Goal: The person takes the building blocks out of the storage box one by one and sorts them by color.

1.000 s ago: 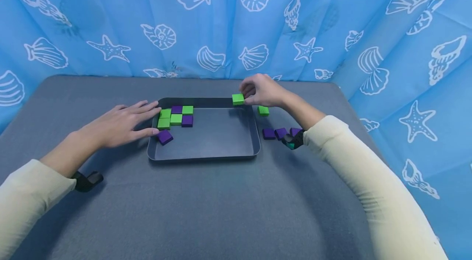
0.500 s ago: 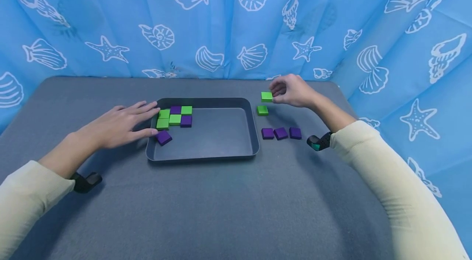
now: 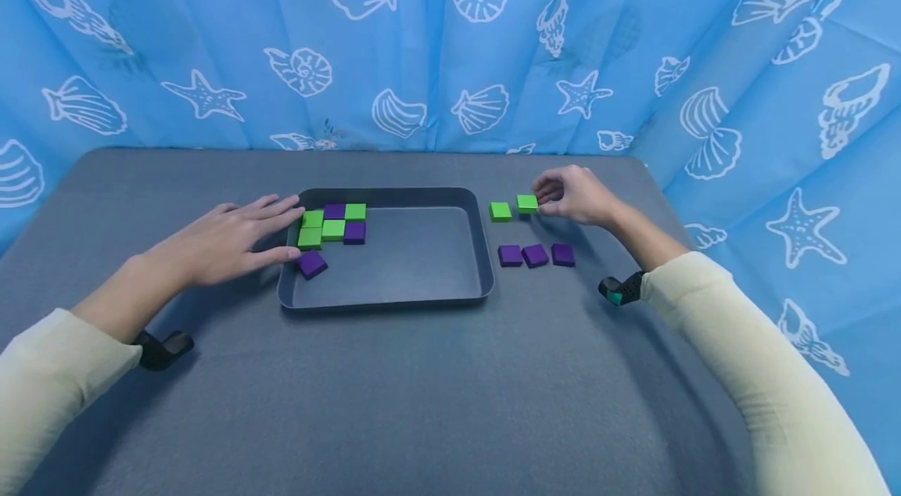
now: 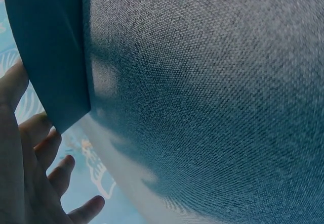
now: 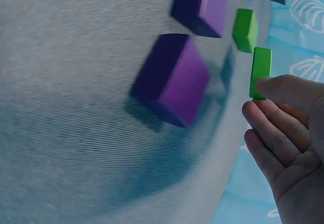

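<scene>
Blue curtain (image 3: 436, 34) printed with white shells and starfish hangs behind the table (image 3: 394, 386) and along its right edge. On the left, a pale sleeve (image 3: 66, 363) ends in a black strap (image 3: 163, 350) at the wrist. The left hand (image 3: 232, 242) has a wide grip, fingers straight, with the tips at the left edge of a dark tray (image 3: 387, 302) that sits toward the table's far edge.

At the tray's far left corner are two green blocks (image 3: 310, 238), one in front of the other. Next to them come a purple block (image 3: 334, 210) at the back with a green one in front, then a green block (image 3: 355, 211) at the back with a purple one in front. Nearer, a skewed purple block (image 3: 312, 264) lies by the tray's left edge.

Just past the tray's right edge, a loose green block (image 3: 500, 212) lies on the table. Nearer, three purple blocks (image 3: 535, 255) form a row. The right hand (image 3: 577, 195) has a narrow grip, thumb and fingers pinching a held green block (image 3: 526, 204) just right of the loose one; I cannot tell whether it touches the table. Behind that wrist, another black strap (image 3: 621, 290) meets the right sleeve (image 3: 746, 371).
</scene>
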Available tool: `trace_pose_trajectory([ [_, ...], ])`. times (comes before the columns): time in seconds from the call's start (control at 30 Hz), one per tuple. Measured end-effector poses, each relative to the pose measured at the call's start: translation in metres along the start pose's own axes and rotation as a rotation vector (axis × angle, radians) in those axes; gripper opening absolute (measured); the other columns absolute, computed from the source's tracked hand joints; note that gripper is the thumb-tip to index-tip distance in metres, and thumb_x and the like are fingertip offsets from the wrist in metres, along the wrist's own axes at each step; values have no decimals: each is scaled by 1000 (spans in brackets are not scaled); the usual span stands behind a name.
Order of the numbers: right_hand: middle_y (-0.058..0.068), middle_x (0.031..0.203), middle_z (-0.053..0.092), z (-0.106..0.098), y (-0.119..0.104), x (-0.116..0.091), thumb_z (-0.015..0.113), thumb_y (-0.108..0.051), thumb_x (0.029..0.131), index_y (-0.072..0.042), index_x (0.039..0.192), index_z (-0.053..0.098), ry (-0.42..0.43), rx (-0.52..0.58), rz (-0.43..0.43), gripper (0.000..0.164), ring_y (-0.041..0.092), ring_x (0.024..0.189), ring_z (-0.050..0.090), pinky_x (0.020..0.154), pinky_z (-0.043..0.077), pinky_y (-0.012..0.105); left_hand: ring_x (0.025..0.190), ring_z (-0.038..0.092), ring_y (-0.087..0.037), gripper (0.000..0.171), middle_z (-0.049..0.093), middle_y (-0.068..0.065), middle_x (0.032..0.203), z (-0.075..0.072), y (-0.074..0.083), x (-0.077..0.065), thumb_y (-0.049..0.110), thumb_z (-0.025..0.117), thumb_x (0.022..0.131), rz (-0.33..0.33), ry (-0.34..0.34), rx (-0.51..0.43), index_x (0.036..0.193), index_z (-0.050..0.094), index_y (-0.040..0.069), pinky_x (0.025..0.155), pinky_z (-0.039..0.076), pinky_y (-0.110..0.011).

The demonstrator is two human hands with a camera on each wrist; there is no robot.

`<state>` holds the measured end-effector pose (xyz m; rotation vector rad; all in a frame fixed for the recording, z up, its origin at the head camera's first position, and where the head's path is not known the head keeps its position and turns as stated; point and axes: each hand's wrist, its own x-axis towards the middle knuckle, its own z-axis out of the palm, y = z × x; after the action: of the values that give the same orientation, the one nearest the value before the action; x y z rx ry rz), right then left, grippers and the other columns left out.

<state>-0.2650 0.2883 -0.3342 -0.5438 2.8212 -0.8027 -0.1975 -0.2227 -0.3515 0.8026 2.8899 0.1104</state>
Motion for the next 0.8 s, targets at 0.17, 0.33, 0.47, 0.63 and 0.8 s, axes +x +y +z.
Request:
trace_pose_trajectory([
  [0.17,28,114,68,7,10,-2,71,6,86,12,120,62,-29,11,3,35,39,107,66,94,53,47,148,21,-43,81,25,-15,162,2,0,1,66,44,97,-5,3,5,156,33,12,108,22,-72],
  [0.33,28,114,67,11,13,-2,70,7,87,12,121,62,-31,15,4,36,39,108,66,94,52,48,148,21,-43,81,25,-15,162,2,0,1,66,45,97,-4,10,8,156,33,12,108,22,-72],
  [0.47,28,115,67,13,14,-2,70,6,87,12,121,61,-34,14,7,36,39,109,66,95,52,48,148,21,-43,81,25,-15,162,3,0,1,66,45,97,-6,9,3,156,33,12,108,22,-72],
  [0.63,28,117,66,12,14,-1,71,5,87,12,123,61,-50,15,14,38,39,110,65,95,52,48,148,21,-43,82,25,-15,162,2,0,1,67,44,97,-11,4,-5,156,33,12,108,22,-72],
  [0.8,28,118,66,6,7,5,76,1,84,11,122,61,-45,-5,-1,42,39,110,66,94,53,47,147,22,-43,81,26,-15,162,3,0,2,66,45,97,-5,10,-1,156,33,12,108,23,-72],
])
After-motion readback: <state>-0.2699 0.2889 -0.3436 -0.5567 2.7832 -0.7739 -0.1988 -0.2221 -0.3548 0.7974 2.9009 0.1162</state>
